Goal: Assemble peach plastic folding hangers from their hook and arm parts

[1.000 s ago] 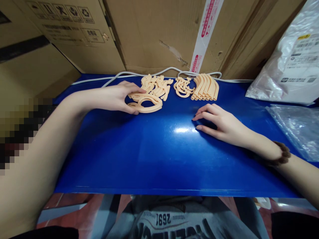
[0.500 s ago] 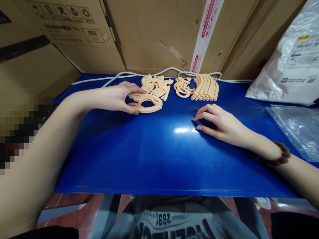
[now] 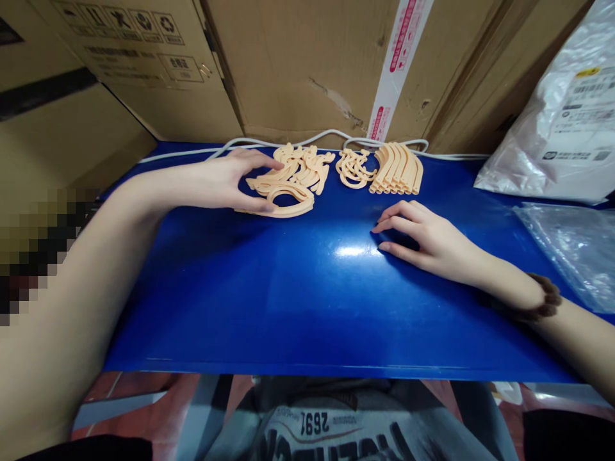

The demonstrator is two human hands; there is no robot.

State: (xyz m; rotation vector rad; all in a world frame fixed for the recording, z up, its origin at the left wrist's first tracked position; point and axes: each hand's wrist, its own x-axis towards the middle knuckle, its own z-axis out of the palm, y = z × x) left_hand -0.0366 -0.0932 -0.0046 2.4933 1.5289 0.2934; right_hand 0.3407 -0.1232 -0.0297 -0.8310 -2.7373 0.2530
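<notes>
My left hand [image 3: 235, 182] reaches over the left end of the beige curved pieces, thumb and fingers spread apart. Its thumb rests at the near edge of a stack of curved strips [image 3: 298, 208] that form a ring shape. Just behind lies a heap of thin wavy beige pieces [image 3: 314, 168], close to the fingertips. On the blue table my right hand [image 3: 416, 234] lies with its fingers loosely bent and apart, holding nothing. Beyond it sit a small pile of curved hook-like pieces [image 3: 353, 169] and a neat stack of bent beige tubes [image 3: 398, 169].
Large cardboard boxes [image 3: 307, 64] stand along the back of the blue table [image 3: 307, 307]. A white cable [image 3: 331, 133] runs in front of them. A white plastic parcel [image 3: 552, 128] and a clear plastic bag [image 3: 571, 250] lie at the right.
My left hand has shifted slightly: its fingers have risen and spread wider from the thumb, which has moved a little right along the ring-shaped strips. My right hand stays still.
</notes>
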